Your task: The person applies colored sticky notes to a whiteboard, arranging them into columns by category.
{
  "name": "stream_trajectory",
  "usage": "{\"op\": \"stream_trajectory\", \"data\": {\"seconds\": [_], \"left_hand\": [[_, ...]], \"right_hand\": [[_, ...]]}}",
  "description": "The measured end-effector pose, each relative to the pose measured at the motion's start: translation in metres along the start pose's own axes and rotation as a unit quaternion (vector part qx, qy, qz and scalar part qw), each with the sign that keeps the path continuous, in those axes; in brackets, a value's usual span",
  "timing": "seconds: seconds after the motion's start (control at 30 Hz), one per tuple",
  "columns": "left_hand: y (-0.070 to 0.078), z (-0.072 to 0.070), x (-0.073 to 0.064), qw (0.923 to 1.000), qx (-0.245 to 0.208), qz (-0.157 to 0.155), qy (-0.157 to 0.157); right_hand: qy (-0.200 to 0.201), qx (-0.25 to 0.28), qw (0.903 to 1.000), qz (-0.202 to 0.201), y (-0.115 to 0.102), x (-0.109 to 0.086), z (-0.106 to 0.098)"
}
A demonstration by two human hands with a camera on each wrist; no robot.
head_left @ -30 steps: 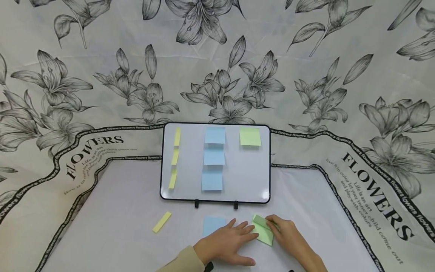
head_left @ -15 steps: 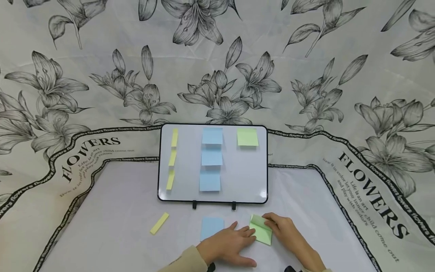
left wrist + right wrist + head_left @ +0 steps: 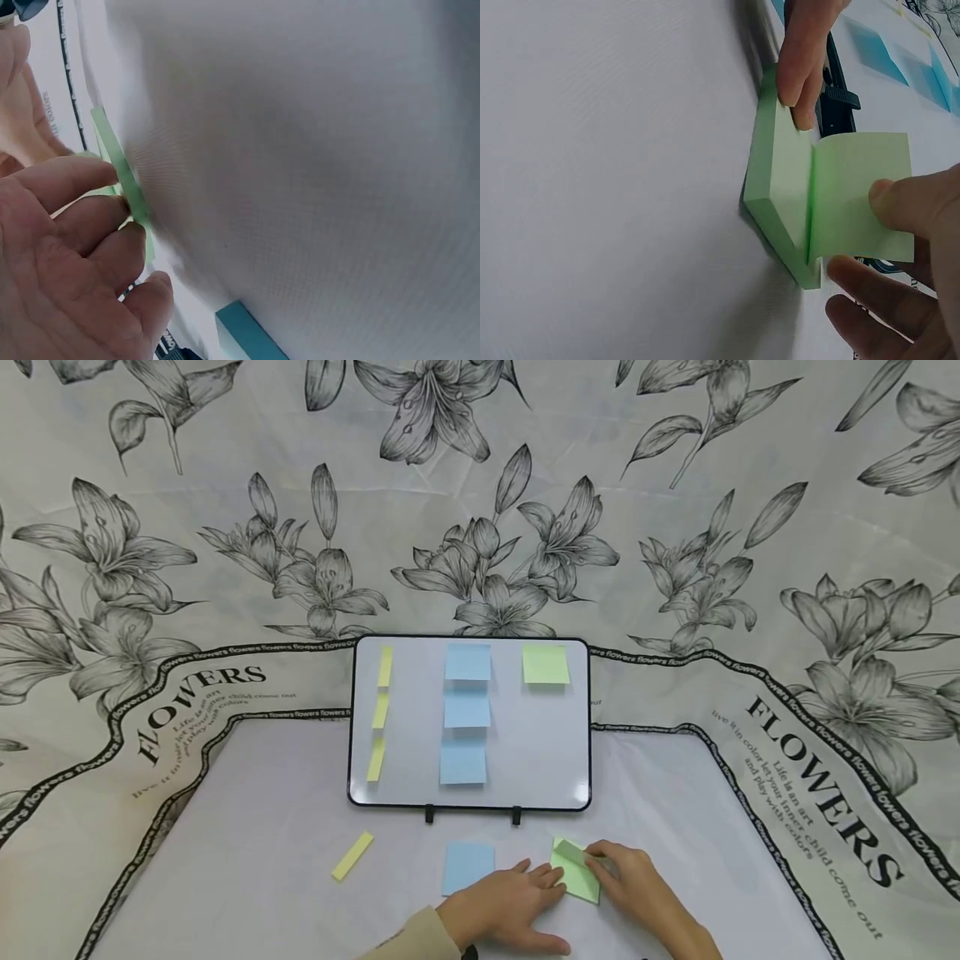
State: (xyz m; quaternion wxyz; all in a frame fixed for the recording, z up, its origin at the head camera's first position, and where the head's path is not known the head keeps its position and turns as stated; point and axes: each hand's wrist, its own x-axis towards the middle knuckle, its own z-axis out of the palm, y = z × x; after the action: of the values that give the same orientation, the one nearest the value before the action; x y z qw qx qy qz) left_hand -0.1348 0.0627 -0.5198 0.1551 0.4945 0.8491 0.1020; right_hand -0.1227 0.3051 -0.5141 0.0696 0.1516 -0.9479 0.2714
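A green sticky note pad (image 3: 577,883) lies on the white tablecloth, right of the middle. My left hand (image 3: 513,906) reaches over from the left, fingers extended, and its fingertips press on the pad's left edge. With thumb and fingers, my right hand (image 3: 637,877) pinches the pad's top sheet. That green sheet (image 3: 847,180) is bent up from the pad and still joined to it along one side, as the right wrist view shows. A blue sticky note pad (image 3: 468,867) lies just beyond the left hand, and a narrow yellow pad (image 3: 352,857) is farther left.
Behind the pads a framed whiteboard (image 3: 525,760) stands on small black feet (image 3: 516,816). It carries a column of yellow strips (image 3: 380,711), a column of blue notes (image 3: 465,710) and one green note (image 3: 546,665). Flower-printed cloth (image 3: 510,552) hangs behind.
My right hand has shifted slightly toward the person with the sheet's edge in its fingers. The left fingertips stay on the pad. The head view has moved a little.
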Motion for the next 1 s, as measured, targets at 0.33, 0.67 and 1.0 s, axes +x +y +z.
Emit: {"op": "stream_trajectory", "data": {"seconds": [0.33, 0.67, 1.0], "left_hand": [[0.001, 0.011, 0.000, 0.9991, 0.032, 0.017, 0.021], [0.001, 0.002, 0.004, 0.9996, 0.016, 0.010, 0.021], [0.002, -0.003, 0.004, 0.9998, 0.013, 0.003, 0.015]], "right_hand": [[0.063, 0.007, 0.9976, -0.026, 0.005, 0.014, 0.001], [0.062, -0.006, 0.9964, -0.057, 0.016, 0.036, -0.008], [0.061, 0.001, 0.9977, -0.028, 0.020, 0.047, -0.020]]}}
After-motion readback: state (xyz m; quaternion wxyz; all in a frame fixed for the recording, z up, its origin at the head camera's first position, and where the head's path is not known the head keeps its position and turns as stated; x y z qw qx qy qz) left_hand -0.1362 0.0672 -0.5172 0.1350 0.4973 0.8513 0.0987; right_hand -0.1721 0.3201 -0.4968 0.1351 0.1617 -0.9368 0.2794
